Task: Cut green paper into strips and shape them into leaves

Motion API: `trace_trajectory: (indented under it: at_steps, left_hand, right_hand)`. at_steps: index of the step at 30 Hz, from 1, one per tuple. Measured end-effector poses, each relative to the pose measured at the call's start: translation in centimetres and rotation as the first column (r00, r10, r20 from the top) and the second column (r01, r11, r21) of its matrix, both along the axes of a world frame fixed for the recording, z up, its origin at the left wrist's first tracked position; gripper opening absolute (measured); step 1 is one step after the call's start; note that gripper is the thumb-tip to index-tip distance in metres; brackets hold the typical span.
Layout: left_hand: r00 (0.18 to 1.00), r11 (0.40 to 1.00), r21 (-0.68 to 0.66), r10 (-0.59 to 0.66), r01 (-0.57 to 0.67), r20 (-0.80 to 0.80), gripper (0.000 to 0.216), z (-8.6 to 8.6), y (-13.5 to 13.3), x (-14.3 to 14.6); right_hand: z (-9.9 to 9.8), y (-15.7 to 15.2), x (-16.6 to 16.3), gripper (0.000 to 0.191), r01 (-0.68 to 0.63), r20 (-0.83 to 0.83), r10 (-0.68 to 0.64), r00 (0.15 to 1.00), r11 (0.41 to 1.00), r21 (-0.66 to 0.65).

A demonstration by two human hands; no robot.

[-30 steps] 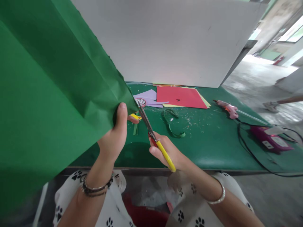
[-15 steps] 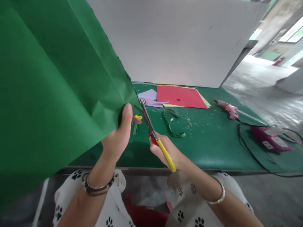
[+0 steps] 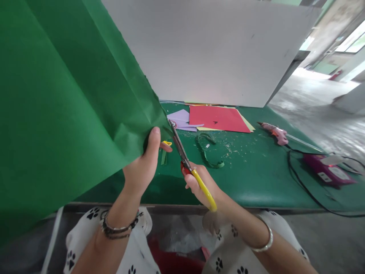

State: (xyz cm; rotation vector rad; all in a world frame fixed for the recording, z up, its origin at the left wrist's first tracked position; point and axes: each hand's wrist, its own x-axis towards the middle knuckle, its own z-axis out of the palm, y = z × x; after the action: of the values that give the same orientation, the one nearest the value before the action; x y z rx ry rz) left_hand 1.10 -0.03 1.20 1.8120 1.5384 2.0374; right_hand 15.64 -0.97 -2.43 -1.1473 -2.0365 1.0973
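Note:
A large sheet of green paper (image 3: 71, 106) fills the left side of the view. My left hand (image 3: 145, 163) grips its lower right corner, thumb on top and the other fingers mostly hidden behind. My right hand (image 3: 202, 182) is closed around the scissors (image 3: 182, 152), which have yellow and red handles. The blades point up and away, with their tips at the paper's right edge, and look nearly closed. Just beyond my left fingertips shows a small yellow loop (image 3: 167, 143) with a green strip hanging below it.
A curled green strip (image 3: 209, 156) lies among scraps on the green tabletop (image 3: 253, 171). Behind it are red paper (image 3: 219, 118) and lilac paper (image 3: 182, 118), before a white board (image 3: 211, 49). At right lie a pink glue gun (image 3: 275, 133) and a purple power box (image 3: 327, 169) with a black cable.
My right hand and the scissors have shifted slightly down and to the right. My left hand keeps its hold on the green paper, and the view has moved a little.

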Motion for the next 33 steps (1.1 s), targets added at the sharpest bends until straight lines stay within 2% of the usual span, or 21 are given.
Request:
trace_trajectory:
  at_steps: [14,19,24,33]
  left_hand:
    - [0.999,0.998,-0.043,0.043,-0.041,0.032,0.031,0.02,0.19,-0.1]
    - [0.998,0.999,-0.035,0.025,-0.023,0.051,0.028,-0.12,0.33,-0.11]
    - [0.995,0.996,0.008,0.093,-0.093,0.045,0.017,0.04,0.36,0.09]
    - [0.991,0.996,0.021,0.086,-0.084,-0.1,0.036,0.16,0.15,0.1]
  right_hand:
    - [-0.18,0.1,0.03,0.046,0.076,0.008,-0.076,0.997,0.997,-0.029]
    - [-0.04,0.08,0.35,0.042,-0.009,-0.008,0.009,1.0,1.0,0.016]
    - [-0.15,0.19,0.63,0.041,-0.091,0.007,0.091,0.996,0.994,0.068]
    - [0.06,0.24,0.31,0.046,-0.03,0.02,0.028,0.999,0.997,0.071]
